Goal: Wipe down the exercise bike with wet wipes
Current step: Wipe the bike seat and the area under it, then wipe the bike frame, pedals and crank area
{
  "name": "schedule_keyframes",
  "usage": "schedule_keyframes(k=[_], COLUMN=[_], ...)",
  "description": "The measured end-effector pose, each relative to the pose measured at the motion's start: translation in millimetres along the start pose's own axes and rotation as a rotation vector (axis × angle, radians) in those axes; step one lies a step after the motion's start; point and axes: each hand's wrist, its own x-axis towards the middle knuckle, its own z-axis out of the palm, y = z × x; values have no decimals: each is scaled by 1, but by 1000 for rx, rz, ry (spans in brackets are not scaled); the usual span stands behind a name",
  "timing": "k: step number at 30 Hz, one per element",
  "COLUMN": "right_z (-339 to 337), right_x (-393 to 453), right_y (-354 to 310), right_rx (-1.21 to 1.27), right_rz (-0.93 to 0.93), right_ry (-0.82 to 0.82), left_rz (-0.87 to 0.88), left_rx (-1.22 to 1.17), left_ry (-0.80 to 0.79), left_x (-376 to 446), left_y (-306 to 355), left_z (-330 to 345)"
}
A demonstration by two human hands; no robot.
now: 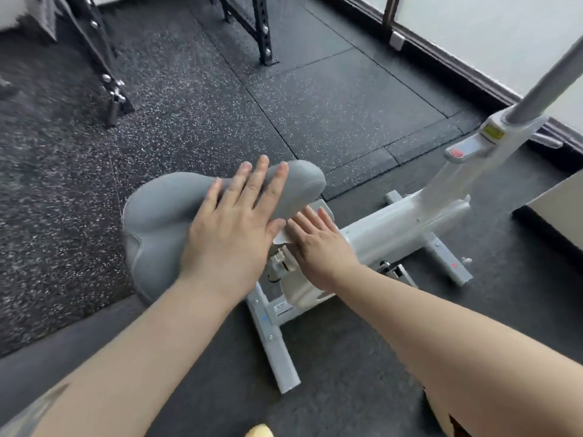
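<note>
A white exercise bike (pixel 394 228) stands on a dark floor mat, its grey padded saddle (pixel 157 216) in the middle of the view. My left hand (pixel 233 222) lies flat on top of the saddle with the fingers straight and spread. My right hand (pixel 318 244) presses flat, fingers straight, against the saddle's right underside. A white wet wipe (pixel 283 236) shows beneath its fingers, mostly hidden by both hands. The bike's grey handlebar post (pixel 545 77) rises at the upper right.
Black perforated rack legs (pixel 252 23) stand on the speckled rubber floor at the back, with another rack leg (pixel 107 74) at the left. A white wall with dark baseboard (pixel 473 70) runs along the right. A dark-edged box (pixel 555 209) sits at the right edge.
</note>
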Motion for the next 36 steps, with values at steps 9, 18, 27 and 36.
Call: schedule_keyframes(k=[9, 18, 27, 36], right_z=[15, 34, 50, 84], right_x=[29, 33, 25, 15], right_y=[21, 28, 46, 63], right_rx=[-50, -147, 8, 83], right_rz=[-13, -18, -85, -227], right_ry=[561, 684, 899, 1060], left_rz=[85, 128, 101, 146], left_rx=[141, 364, 540, 518], left_ry=[273, 465, 668, 741], left_x=[-45, -33, -18, -20], left_y=[32, 34, 17, 17], left_z=[31, 144, 172, 175])
